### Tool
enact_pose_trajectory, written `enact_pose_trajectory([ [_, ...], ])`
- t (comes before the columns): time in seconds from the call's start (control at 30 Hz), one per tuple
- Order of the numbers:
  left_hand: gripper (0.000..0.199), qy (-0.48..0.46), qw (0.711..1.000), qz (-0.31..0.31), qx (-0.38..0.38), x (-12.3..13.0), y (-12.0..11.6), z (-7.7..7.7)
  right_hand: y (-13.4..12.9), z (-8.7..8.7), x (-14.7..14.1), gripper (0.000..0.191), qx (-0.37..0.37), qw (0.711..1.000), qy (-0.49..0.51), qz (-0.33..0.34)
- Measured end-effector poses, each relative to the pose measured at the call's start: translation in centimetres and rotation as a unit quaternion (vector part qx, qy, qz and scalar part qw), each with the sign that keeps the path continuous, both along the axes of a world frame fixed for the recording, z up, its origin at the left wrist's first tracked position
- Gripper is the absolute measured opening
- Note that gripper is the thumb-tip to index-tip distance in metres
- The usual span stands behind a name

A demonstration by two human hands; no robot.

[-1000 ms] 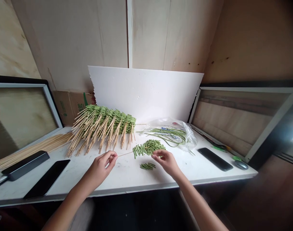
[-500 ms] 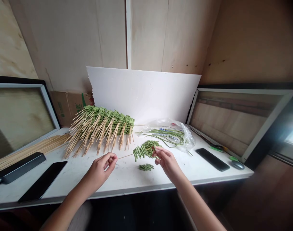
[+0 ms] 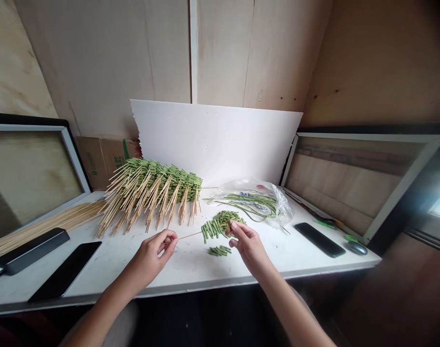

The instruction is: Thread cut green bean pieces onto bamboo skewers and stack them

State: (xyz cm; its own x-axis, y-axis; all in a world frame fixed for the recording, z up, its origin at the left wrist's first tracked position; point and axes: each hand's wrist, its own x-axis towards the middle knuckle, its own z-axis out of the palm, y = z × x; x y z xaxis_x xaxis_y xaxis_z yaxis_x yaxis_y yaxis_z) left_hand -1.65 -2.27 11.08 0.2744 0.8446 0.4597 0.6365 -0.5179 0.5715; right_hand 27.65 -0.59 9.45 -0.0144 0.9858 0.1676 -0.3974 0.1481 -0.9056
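Observation:
My left hand (image 3: 155, 250) pinches a thin bamboo skewer (image 3: 191, 235) that slants right, with a row of cut green bean pieces (image 3: 210, 230) threaded crosswise at its far end. Close to that end, my right hand (image 3: 247, 241) has its thumb and fingers closed on what looks like a single bean piece, mostly hidden by the fingertips. Behind it lies a pile of loose bean pieces (image 3: 229, 217). A smaller heap of pieces (image 3: 220, 250) rests on the table in front.
A large stack of filled skewers (image 3: 155, 180) stands at back left, beside bare skewers (image 3: 71, 219). A plastic bag of long beans (image 3: 254, 200) lies back right. Phones (image 3: 66, 272) (image 3: 319, 239), a black box (image 3: 32, 250) and a mouse (image 3: 357, 247) are on the white table (image 3: 184, 279).
My right hand has shifted slightly, its fingertips still by the pile. The skewer in my left hand has moved a little to the right.

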Motion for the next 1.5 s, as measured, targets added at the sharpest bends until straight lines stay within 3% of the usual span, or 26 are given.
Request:
enact_pose_trajectory([
  [0.93,0.026,-0.002,1.0,-0.016,-0.017,-0.2,0.2,-0.8,0.0,-0.5,-0.6,0.032,-0.013,0.999,0.019,-0.035],
  [1.5,0.025,0.022,0.999,-0.014,0.028,-0.3,0.3,-0.8,0.1,-1.0,-0.9,0.029,-0.02,0.997,0.014,-0.068],
])
